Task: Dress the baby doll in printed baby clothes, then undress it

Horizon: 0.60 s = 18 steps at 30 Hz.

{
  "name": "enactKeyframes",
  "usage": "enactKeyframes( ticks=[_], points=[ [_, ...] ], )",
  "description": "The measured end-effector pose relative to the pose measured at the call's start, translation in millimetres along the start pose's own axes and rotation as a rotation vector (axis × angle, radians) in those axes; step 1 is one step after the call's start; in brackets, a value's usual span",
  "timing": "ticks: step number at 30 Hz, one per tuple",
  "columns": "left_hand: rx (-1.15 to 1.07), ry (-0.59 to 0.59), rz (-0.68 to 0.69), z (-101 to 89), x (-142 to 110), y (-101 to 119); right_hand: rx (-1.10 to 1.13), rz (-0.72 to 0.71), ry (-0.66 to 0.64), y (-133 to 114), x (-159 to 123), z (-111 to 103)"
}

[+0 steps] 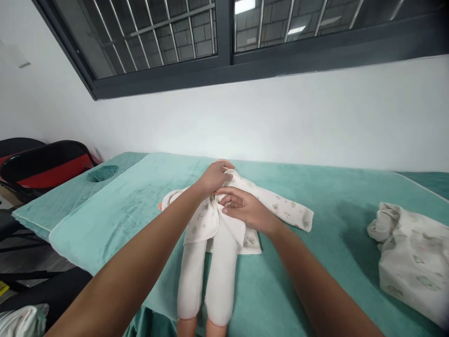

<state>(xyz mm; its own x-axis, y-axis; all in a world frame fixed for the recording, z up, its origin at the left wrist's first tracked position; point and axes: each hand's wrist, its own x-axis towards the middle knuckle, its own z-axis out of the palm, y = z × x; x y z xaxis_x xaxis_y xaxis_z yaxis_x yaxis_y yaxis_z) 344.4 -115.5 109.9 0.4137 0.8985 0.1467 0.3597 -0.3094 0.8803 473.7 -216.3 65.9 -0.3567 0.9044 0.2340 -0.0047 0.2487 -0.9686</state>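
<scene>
A doll lies on its back with its white legs (221, 276) toward me and its bare feet at the bottom edge. It wears a white printed baby jacket (203, 224), one sleeve stretched out to the right. The jacket's front flaps spread over the doll's waist. My left hand (217, 177) is closed at the collar, pinching the jacket's cloth; it hides most of the doll's head. Just below it, my right hand (245, 208) rests over the chest, fingers loosely curved and thumb apart. Its fingertips touch the jacket near my left hand.
The doll lies on a padded bed with a green cover (280, 290), against a white wall. A bundle of white printed cloth (414, 262) sits at the right. Black and red chairs (52, 164) stand at the left; a barred window (224, 70) is above.
</scene>
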Motion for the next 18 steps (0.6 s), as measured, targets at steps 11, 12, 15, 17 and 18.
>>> enactKeyframes(
  ticks=[11,12,15,17,18],
  points=[
    [0.302,0.223,0.056,17.8,27,-25,-0.52,0.22,-0.058,-15,-17,-14],
    [0.304,0.238,0.061,18.8,24,-26,-0.544,0.193,-0.069,-16,-17,-9],
    [0.296,0.274,0.071,19.2,13,-28,-0.602,0.111,-0.1,-21,-16,6],
    [0.27,0.28,0.088,17.1,5,-30,-0.6,0.075,-0.168,-25,-16,15],
    [0.246,0.279,0.098,15.4,0,-32,-0.589,0.057,-0.219,-28,-16,18]
  ],
)
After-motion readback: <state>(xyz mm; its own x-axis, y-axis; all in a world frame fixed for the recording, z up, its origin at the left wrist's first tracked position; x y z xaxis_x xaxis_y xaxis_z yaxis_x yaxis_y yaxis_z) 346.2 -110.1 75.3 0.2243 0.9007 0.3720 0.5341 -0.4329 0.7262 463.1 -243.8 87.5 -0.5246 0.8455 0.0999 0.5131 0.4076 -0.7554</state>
